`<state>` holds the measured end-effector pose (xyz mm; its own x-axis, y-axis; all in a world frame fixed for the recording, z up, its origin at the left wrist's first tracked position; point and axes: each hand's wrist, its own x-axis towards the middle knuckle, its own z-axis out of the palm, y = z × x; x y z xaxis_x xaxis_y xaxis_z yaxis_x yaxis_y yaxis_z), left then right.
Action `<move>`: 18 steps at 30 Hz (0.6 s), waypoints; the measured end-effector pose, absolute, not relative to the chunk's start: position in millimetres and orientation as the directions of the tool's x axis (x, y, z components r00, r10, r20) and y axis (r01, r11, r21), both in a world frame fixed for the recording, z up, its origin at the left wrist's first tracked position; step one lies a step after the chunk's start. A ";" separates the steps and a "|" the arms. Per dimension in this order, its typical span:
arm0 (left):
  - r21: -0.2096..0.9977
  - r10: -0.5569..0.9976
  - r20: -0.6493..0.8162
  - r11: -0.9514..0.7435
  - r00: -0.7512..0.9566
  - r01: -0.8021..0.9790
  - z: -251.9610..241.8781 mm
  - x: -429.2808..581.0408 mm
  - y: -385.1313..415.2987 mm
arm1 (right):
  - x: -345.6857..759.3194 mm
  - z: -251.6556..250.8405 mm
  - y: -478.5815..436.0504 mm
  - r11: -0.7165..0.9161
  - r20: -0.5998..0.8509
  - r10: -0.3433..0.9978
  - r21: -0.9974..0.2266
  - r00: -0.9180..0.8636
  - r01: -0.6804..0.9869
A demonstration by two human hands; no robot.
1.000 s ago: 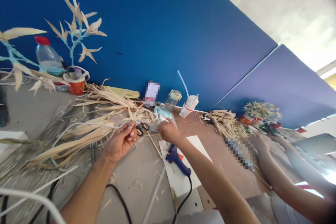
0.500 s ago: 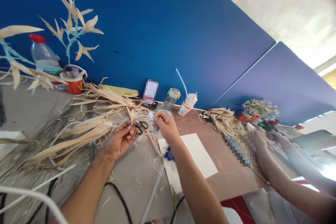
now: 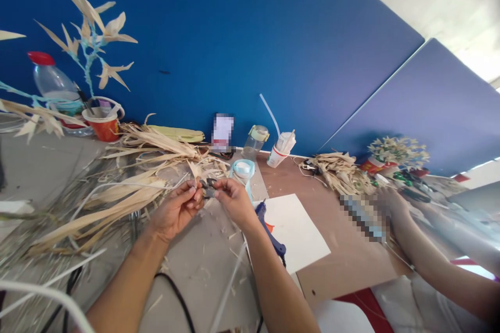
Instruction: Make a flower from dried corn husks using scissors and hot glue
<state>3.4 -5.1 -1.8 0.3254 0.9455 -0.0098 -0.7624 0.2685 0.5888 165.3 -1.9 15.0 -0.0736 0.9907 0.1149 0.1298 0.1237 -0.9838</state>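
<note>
My left hand (image 3: pixel 177 209) is closed in a pinch around the base of a small pale corn-husk flower (image 3: pixel 196 171), its petals pointing up. Just to its right, my right hand (image 3: pixel 234 203) is also closed, thumb and fingertips together close to the left fingertips; what they pinch is too small to make out. Dark-handled scissors (image 3: pixel 207 183) show between the two hands, partly hidden. A roll of light blue tape (image 3: pixel 242 168) stands behind my right hand, with a loose strip hanging toward it.
A blue glue gun (image 3: pixel 274 237) lies on white paper (image 3: pixel 302 229), partly behind my right forearm. Dried husks (image 3: pixel 128 187) spread at left, near a red cup (image 3: pixel 103 127) with a husk-flower branch. A clear jar (image 3: pixel 255 141) and paper cup (image 3: pixel 278 155) stand behind. A co-worker's arms (image 3: pixel 422 244) reach in at right.
My right hand has come away from the tape roll, down and left to my left hand. The view has shifted slightly, and more of the glue gun shows. My left hand keeps the husk flower.
</note>
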 end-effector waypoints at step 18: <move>0.520 0.914 -0.090 0.381 0.395 -0.764 -11.0 15.1 -11.3 | 154.0 18.4 -9.3 0.086 0.098 0.995 -0.961 -0.033 -0.264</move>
